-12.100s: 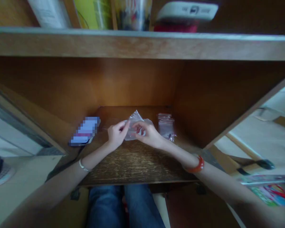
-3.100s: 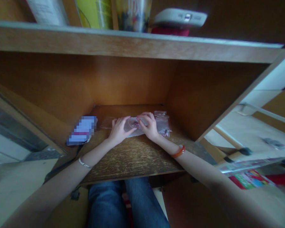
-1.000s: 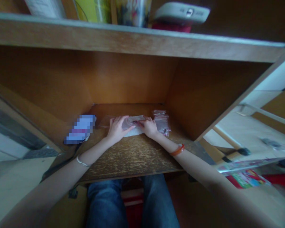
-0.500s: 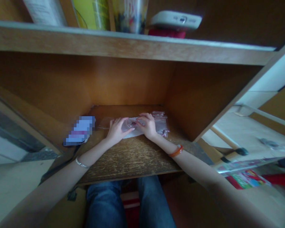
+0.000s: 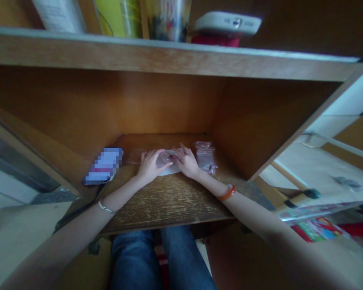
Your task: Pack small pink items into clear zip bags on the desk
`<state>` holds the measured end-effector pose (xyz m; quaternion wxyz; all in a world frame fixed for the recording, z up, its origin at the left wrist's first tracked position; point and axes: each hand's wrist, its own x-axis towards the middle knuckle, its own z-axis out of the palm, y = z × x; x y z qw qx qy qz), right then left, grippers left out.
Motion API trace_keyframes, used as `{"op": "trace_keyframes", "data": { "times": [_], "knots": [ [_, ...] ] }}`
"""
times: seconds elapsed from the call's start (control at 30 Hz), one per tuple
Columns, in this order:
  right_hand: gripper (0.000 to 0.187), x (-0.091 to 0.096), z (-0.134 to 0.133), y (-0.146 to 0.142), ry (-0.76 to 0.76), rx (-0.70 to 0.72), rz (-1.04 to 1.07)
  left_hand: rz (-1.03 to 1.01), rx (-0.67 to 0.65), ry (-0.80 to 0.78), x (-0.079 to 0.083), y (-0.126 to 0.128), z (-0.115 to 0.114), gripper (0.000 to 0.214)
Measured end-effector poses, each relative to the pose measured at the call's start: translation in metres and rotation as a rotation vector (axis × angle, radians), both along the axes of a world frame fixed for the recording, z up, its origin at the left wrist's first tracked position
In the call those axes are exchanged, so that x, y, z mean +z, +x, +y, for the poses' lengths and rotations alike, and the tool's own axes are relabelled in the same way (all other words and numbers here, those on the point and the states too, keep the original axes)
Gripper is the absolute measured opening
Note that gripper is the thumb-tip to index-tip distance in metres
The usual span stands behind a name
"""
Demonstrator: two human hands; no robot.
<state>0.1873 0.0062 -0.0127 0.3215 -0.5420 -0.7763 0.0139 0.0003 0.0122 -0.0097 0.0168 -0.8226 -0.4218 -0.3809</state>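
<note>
A small clear plastic bag (image 5: 168, 161) lies flat on the wooden desk (image 5: 169, 201), near the back of the alcove. My left hand (image 5: 149, 166) rests on its left side with the fingers stretched over it. My right hand (image 5: 186, 162) presses on its right side, fingers spread and flat. Something small and dark red shows inside the bag between my fingertips. A stack of small clear zip bags (image 5: 205, 156) lies just right of my right hand.
A blurred-out flat object (image 5: 103, 165) lies left of my left hand. A shelf (image 5: 169, 56) overhangs the desk, carrying a white device (image 5: 228, 22) and containers. Wooden side walls close in both sides. A cable (image 5: 78, 211) runs off the left edge.
Twelve seconds ago both hands held the bag up off the desk; it now lies flat under them. In the last half second my right fingers uncurled and flattened.
</note>
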Motion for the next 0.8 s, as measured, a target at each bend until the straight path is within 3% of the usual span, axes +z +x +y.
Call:
{"op": "trace_keyframes", "data": {
  "times": [0.27,0.8],
  "knots": [
    [0.038,0.0,-0.0067,-0.0012,-0.197,0.048,-0.218,0.002,-0.002,-0.014,0.0016,-0.0001,-0.0009,0.045],
    [0.015,0.0033,-0.0021,0.0037,-0.003,-0.038,-0.15,-0.011,0.004,0.008,-0.0026,-0.0009,0.0021,0.045]
  ]
}}
